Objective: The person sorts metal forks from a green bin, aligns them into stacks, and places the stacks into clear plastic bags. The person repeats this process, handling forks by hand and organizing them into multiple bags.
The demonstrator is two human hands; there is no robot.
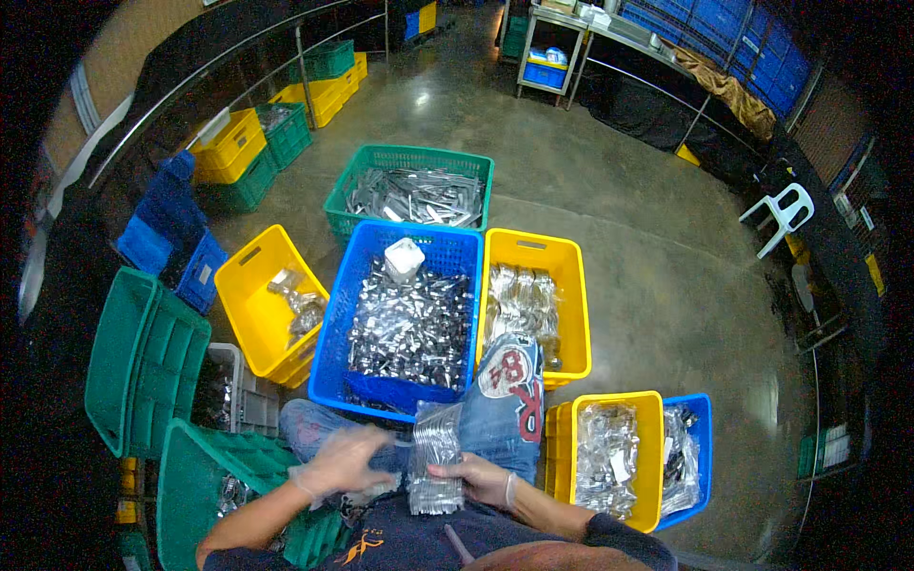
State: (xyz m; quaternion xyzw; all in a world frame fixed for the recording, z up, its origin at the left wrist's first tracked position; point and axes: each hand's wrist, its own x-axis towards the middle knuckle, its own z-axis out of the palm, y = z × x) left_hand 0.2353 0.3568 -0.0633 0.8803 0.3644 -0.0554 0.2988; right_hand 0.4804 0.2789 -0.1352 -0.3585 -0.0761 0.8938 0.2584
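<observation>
My right hand point(482, 477), in a clear plastic glove, grips a thick stack of nested metal cutlery point(437, 453) upright over my lap. To the left of that stack is my left hand point(350, 460), also gloved and blurred by motion. Its fingers look spread, but whether something thin is between them is unclear. Directly ahead, a blue plastic crate point(325, 342) holds a heap of loose shiny metal cutlery point(414, 328). A small white plastic basket point(404, 258) rests on the heap's far side.
Yellow crates with bundled cutlery stand left point(246, 307) and right point(582, 314) of the blue one. Behind it is a green crate point(339, 207) of flat metal pieces. Another yellow crate point(653, 457) is near my right elbow, and a tilted green crate point(178, 492) borders my left arm.
</observation>
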